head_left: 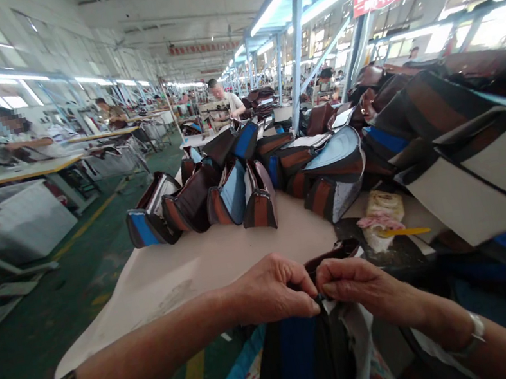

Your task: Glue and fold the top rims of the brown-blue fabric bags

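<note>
A dark bag piece (297, 361) with a blue stripe and a pale lining edge rests in my lap, close below the camera. My left hand (278, 289) pinches its upper edge from the left, thumb against bent fingers. From the right, my right hand (355, 282) pinches the same edge, and a bracelet sits on that wrist. The fingertips of both hands almost meet at a seam or zipper end; the exact part between them is too small to make out. Brown material shows just behind the fingers.
Several unfinished bags (259, 211) with brown or blue stripes stand on the pale tabletop (166, 283). A yellow-handled tool (405, 232) lies by a whitish, crusted container (383, 205). More bag pieces (504, 171) pile up at right. Co-workers sit at machines farther back.
</note>
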Tool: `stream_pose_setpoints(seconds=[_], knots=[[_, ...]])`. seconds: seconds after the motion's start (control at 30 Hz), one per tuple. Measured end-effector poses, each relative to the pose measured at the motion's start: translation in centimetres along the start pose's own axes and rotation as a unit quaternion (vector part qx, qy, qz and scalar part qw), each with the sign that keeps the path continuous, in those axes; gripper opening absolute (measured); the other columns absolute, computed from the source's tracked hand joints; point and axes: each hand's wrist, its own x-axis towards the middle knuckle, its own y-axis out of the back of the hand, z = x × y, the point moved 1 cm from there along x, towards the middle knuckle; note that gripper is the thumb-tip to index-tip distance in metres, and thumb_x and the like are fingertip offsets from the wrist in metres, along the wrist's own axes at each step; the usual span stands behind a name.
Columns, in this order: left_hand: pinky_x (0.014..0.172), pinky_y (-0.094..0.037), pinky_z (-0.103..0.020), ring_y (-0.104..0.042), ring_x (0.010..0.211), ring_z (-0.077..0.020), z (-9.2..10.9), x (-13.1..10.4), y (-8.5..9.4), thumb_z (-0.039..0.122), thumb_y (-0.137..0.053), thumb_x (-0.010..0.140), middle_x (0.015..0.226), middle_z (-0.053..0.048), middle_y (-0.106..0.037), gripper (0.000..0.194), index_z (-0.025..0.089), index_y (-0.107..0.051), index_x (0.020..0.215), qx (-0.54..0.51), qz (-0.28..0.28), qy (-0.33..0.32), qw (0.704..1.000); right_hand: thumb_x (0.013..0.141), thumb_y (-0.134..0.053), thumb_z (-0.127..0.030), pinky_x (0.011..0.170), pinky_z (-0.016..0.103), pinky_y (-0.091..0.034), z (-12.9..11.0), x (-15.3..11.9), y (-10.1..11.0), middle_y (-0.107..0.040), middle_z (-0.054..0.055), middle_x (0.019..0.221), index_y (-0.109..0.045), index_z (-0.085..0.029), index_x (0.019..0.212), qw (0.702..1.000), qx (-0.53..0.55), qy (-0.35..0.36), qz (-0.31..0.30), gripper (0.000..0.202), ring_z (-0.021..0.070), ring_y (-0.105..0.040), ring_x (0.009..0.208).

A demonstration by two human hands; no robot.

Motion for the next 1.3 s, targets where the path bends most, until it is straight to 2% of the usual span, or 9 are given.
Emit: stream_pose_setpoints(seconds=[0.1, 0.27, 0.43, 0.67, 0.8, 0.97, 1.13, 1.23, 1.3], knots=[[0.057, -0.038, -0.022, -0.053, 0.065, -0.0119, 0.3, 0.2, 0.0, 0.025, -0.071, 0.069, 0.07, 0.003, -0.06, 0.015, 0.013, -0.074, 0.078, 0.014, -0.003, -0.023, 1.0, 0.093, -0.06, -0.05, 0.065, 0.025, -0.032, -1.2, -0.4, -0.4, -0.047, -0.001, 0.081, -0.058, -0.016, 0.095, 0.999, -0.039, 0.008, 0.01, 0.035, 0.0125, -0.039, 0.074], [0.06, -0.039, -0.023, -0.054, 0.068, -0.0136, 0.3, 0.6, -0.3, 0.023, -0.069, 0.066, 0.069, 0.002, -0.06, 0.014, 0.013, -0.073, 0.075, 0.013, -0.001, -0.023, 1.0, 0.08, -0.069, -0.029, 0.061, 0.024, -0.033, -1.8, -0.1, -1.2, -0.051, -0.003, 0.076, -0.057, -0.015, 0.083, 0.998, -0.032, -0.002, 0.056, 0.019, 0.0117, -0.042, 0.07], [0.06, -0.039, -0.023, -0.053, 0.067, -0.0139, 0.1, 0.5, -0.2, 0.024, -0.07, 0.065, 0.069, 0.001, -0.06, 0.016, 0.013, -0.073, 0.076, 0.004, -0.005, -0.011, 1.0, 0.084, -0.063, -0.027, 0.057, 0.024, -0.028, -1.0, 0.1, -1.2, -0.047, -0.005, 0.07, -0.058, -0.015, 0.081, 0.999, -0.011, -0.016, 0.039, 0.013, 0.0097, -0.037, 0.063], [0.055, -0.035, -0.021, -0.051, 0.063, -0.0114, 0.0, 0.2, -0.2, 0.034, -0.071, 0.075, 0.068, 0.002, -0.058, 0.022, 0.012, -0.074, 0.078, 0.065, 0.011, -0.031, 0.997, 0.083, -0.055, -0.015, 0.06, 0.025, -0.031, -0.1, 0.0, -1.7, -0.049, -0.004, 0.069, -0.054, -0.018, 0.076, 0.983, -0.147, 0.021, 0.107, 0.007, 0.0114, -0.04, 0.066], [0.053, -0.034, -0.021, -0.049, 0.059, -0.0106, -0.1, 0.2, -0.5, 0.02, -0.062, 0.072, 0.063, 0.004, -0.055, 0.014, 0.013, -0.074, 0.076, 0.094, 0.024, -0.015, 0.995, 0.081, -0.054, -0.012, 0.058, 0.024, -0.032, 0.5, 0.2, -2.0, -0.05, -0.004, 0.068, -0.054, -0.019, 0.075, 0.975, -0.177, 0.032, 0.13, 0.009, 0.0115, -0.042, 0.065], [0.061, -0.039, -0.021, -0.057, 0.066, -0.0132, -0.1, -0.2, -0.9, 0.013, -0.056, 0.071, 0.067, 0.001, -0.063, 0.02, 0.014, -0.075, 0.077, 0.16, 0.061, -0.098, 0.98, 0.079, -0.053, -0.007, 0.058, 0.025, -0.034, 1.3, 0.0, -2.5, -0.052, -0.004, 0.069, -0.055, -0.02, 0.079, 0.959, -0.209, 0.081, 0.174, 0.012, 0.0113, -0.046, 0.063], [0.069, -0.044, -0.023, -0.061, 0.074, -0.0157, 0.2, -0.4, 0.3, 0.02, -0.06, 0.078, 0.077, -0.002, -0.068, 0.019, 0.012, -0.076, 0.083, 0.115, -0.01, -0.059, 0.992, 0.088, -0.044, -0.004, 0.065, 0.03, -0.039, 2.0, -0.8, -2.8, -0.059, 0.004, 0.084, -0.055, -0.02, 0.096, 0.884, -0.377, 0.25, 0.119, 0.021, 0.017, -0.05, 0.074], [0.069, -0.044, -0.024, -0.058, 0.072, -0.0155, 0.4, -0.1, 1.0, 0.04, -0.053, 0.092, 0.074, -0.001, -0.064, 0.037, 0.012, -0.074, 0.081, 0.085, -0.066, -0.011, 0.994, 0.088, -0.041, -0.002, 0.067, 0.033, -0.042, 2.4, -1.5, -2.9, -0.063, 0.008, 0.091, -0.056, -0.019, 0.107, 0.812, -0.503, 0.28, 0.097, 0.029, 0.0203, -0.049, 0.076], [0.068, -0.044, -0.023, -0.057, 0.071, -0.0145, 0.2, 0.1, 1.1, 0.044, -0.055, 0.092, 0.072, 0.0, -0.062, 0.037, 0.013, -0.074, 0.082, 0.108, -0.085, -0.004, 0.99, 0.09, -0.041, -0.003, 0.071, 0.036, -0.045, 2.5, -2.0, -3.2, -0.065, 0.011, 0.097, -0.056, -0.018, 0.113, 0.788, -0.539, 0.283, 0.089, 0.031, 0.0216, -0.051, 0.08]])
